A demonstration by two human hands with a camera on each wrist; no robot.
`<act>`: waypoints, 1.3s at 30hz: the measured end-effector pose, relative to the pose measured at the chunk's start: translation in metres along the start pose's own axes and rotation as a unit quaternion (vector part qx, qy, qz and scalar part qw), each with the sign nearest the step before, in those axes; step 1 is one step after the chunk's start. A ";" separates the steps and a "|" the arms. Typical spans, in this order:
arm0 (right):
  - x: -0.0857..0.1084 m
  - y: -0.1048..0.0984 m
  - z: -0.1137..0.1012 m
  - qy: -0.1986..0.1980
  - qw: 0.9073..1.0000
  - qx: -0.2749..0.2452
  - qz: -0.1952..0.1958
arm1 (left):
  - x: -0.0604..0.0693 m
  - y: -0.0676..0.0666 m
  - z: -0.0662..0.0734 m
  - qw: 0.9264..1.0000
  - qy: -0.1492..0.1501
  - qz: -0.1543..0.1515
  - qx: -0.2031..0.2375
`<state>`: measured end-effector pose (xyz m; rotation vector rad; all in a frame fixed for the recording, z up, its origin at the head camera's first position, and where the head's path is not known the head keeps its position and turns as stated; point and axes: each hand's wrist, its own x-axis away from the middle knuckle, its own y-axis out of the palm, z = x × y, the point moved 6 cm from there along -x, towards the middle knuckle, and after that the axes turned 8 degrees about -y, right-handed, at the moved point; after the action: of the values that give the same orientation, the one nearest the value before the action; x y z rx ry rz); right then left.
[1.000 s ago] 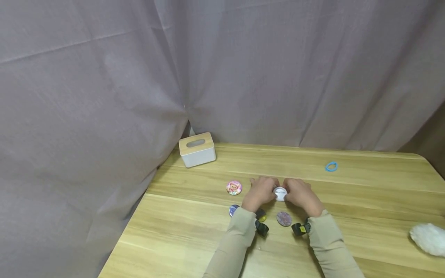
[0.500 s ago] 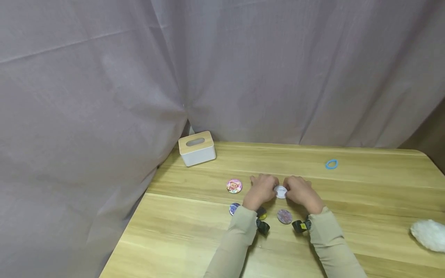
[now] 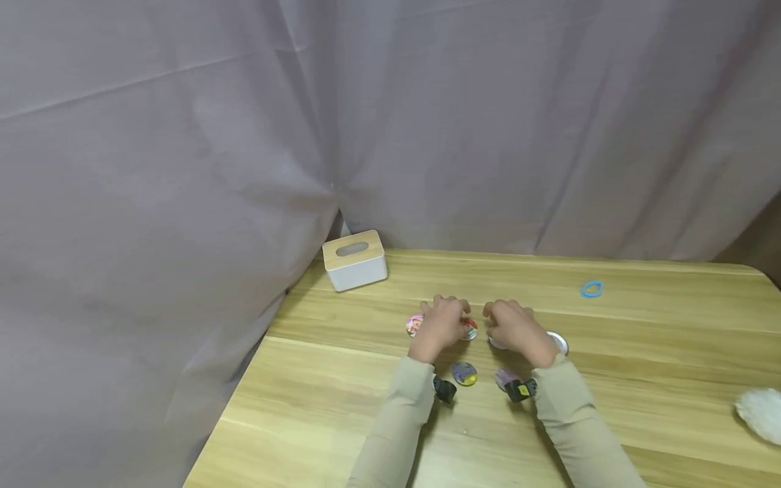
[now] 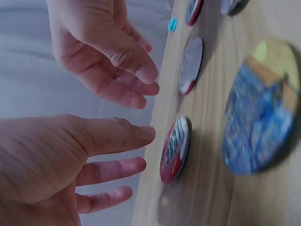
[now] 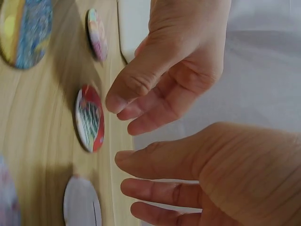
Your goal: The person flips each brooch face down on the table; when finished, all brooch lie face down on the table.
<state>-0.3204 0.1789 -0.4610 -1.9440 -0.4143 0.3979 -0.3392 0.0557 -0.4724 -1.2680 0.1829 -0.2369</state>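
Observation:
My left hand [image 3: 443,324] hovers beside a red, white and green button badge [image 3: 470,331], thumb and fingers spread. In the left wrist view that badge [image 4: 175,149] lies face up just off the thumb tip. My right hand [image 3: 517,329] is apart from it, its fingers loosely bent and holding nothing. Below its fingertips rests a white-backed badge [image 5: 82,202], seen partly. Closer to me lie a blue and yellow badge [image 3: 465,373] and a purple badge [image 3: 505,378]. The left hand partly covers a pink badge [image 3: 414,324]; another white-rimmed badge [image 3: 558,342] shows behind the right wrist.
A white tissue box [image 3: 356,263] with a wooden lid stands at the table's back left. Towards the back right lies a blue band [image 3: 592,289]. A fluffy white object [image 3: 759,415] sits at the right edge. A grey curtain [image 3: 439,135] hangs behind the table.
Both hands have let go of the white-backed badge they held between them and moved apart. The left hand has shifted left, uncovering the red badge. The head view has turned slightly.

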 end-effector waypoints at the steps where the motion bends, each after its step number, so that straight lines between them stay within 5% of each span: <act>1: -0.002 0.000 -0.001 -0.001 1.000 0.000 0.000 | 0.000 -0.001 0.000 1.000 -0.002 0.000 0.000; 16: -0.011 0.013 -0.016 -0.043 0.999 -0.006 0.026 | 0.002 0.005 -0.005 1.000 0.017 0.006 -0.012; 25: -0.008 0.022 -0.018 -0.022 1.000 0.008 0.008 | 0.006 0.007 -0.004 1.000 0.010 0.007 -0.001; 39: -0.007 0.016 -0.015 -0.063 0.997 -0.004 0.049 | 0.008 0.003 -0.008 0.999 0.029 0.005 0.021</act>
<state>-0.3180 0.1572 -0.4691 -1.9590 -0.4037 0.5840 -0.3331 0.0465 -0.4782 -1.2182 0.2330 -0.2671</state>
